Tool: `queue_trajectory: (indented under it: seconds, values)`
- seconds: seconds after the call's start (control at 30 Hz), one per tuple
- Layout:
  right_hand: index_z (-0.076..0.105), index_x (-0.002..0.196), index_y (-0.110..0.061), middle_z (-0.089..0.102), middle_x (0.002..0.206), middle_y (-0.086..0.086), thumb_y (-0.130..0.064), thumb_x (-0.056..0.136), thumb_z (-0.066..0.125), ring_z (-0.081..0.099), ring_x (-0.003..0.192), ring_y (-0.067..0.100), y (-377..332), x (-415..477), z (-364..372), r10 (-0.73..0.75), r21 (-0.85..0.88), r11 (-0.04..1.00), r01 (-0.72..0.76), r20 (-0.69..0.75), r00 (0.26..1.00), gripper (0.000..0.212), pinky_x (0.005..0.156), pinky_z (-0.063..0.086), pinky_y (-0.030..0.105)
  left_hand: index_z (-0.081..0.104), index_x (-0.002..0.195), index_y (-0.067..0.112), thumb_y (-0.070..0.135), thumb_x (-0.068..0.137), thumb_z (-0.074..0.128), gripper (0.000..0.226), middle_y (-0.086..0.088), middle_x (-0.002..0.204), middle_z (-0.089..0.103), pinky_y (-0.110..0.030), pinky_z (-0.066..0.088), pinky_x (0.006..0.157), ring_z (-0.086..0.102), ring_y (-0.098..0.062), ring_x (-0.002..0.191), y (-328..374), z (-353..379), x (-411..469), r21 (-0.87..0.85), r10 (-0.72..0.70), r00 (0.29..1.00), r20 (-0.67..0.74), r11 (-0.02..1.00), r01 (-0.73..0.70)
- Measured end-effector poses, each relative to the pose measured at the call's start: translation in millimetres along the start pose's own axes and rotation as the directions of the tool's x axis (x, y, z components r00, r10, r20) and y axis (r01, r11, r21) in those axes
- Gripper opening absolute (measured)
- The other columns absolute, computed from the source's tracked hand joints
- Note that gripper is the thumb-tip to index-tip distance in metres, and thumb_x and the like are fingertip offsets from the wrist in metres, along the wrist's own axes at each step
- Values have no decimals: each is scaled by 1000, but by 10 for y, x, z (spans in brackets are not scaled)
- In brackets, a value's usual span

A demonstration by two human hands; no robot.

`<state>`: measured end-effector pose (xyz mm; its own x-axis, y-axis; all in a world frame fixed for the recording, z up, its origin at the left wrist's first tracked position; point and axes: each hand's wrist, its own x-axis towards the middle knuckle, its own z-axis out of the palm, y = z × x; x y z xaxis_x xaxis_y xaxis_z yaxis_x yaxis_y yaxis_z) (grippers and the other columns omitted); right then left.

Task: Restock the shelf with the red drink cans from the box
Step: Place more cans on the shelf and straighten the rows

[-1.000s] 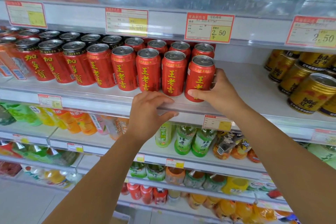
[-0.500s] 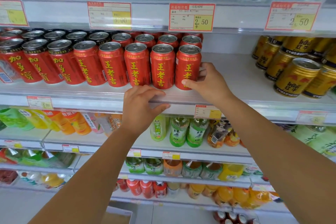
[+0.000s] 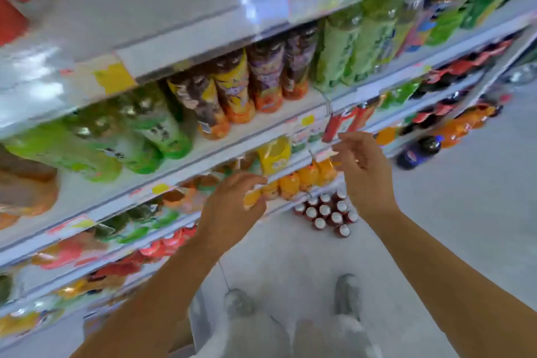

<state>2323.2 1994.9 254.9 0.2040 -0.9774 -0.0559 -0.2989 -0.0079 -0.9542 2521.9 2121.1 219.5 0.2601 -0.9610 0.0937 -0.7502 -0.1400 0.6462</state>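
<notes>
Left grip (image 3: 232, 206), right grip (image 3: 364, 171) empty, loosely curled, near shelves (image 3: 116, 192)

the shelves (image 3: 186, 46) run from lower left to upper right, tier over tier. cans (image 3: 11, 17) sit on the top tier at far left, with bottles (image 3: 151, 131) on the tier below. the left grip (image 3: 232, 203) and right grip (image 3: 363, 171) hang apart, in front of the lower tiers. between them, small bottles (image 3: 325, 211) stand clustered on the floor (image 3: 465, 227) at the shelves' foot.
</notes>
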Motion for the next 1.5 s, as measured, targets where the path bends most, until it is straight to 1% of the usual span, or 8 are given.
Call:
queue_trajectory:
  seconds: [0.13,0.3,0.53,0.8,0.9,1.03,1.2,1.5]
  values:
    - [59,88,-41,67,92,-5,-20,91,53,67,91,26,1468,30,-536,330,-83,937,-340,-120,936,21,68,55,36,63,114,26,26,85,70,29,10,105,56,-33,52,80,58,-7,91,-263,1331,-60,-26,-188,938,293,979,204]
    - [59,104,-31,66,102,-4,-15,92,51,61,83,8,3246,9,-794,525,-246,806,-538,-121,842,22,67,44,23,55,126,30,36,88,66,40,9,123,53,-29,49,88,58,-9,104,-759,2955,-140,93,-398,745,535,904,417]
    - [52,126,-30,58,120,-5,-24,90,57,57,97,12,5717,231,-461,718,-365,618,-696,-98,689,37,78,48,26,50,132,23,45,87,65,53,-2,128,52,-30,48,90,60,-15,106,-1928,5151,-224,196,-568,601,563,798,570]
    - [34,142,-34,47,139,-2,-36,76,76,51,121,17,7659,511,112,707,-436,636,-637,-1,707,78,94,51,43,33,147,18,55,76,73,90,-5,145,43,-44,45,103,51,-23,126,-2959,6952,-25,108,-629,633,451,743,661]
    - [31,143,-30,46,138,-1,-32,71,82,49,123,16,7946,592,331,639,-430,702,-568,27,769,89,99,43,32,43,133,16,49,67,82,84,-2,129,55,-33,47,96,55,-21,116,-3004,7305,76,-32,-642,706,299,733,680]
    - [35,138,-30,50,131,-5,-33,67,82,54,116,16,8090,674,529,575,-385,741,-550,-60,816,85,96,50,39,43,118,18,38,67,85,69,5,115,57,-20,40,80,54,-11,98,-2947,7531,118,-163,-698,705,123,686,709]
    - [42,128,-28,58,120,-4,-31,69,81,59,104,18,8021,657,519,604,-436,690,-578,-93,791,71,88,53,38,41,111,19,36,67,85,64,6,104,57,-20,42,75,54,-12,88,-2901,7508,129,-172,-709,697,107,677,715]
    - [41,122,-31,58,95,-17,-39,72,78,60,91,13,5962,242,-121,615,-361,695,-622,-152,774,63,80,49,32,48,103,25,43,64,85,57,12,91,64,-15,42,64,61,-11,81,-2142,5367,-16,-126,-621,755,211,748,651]
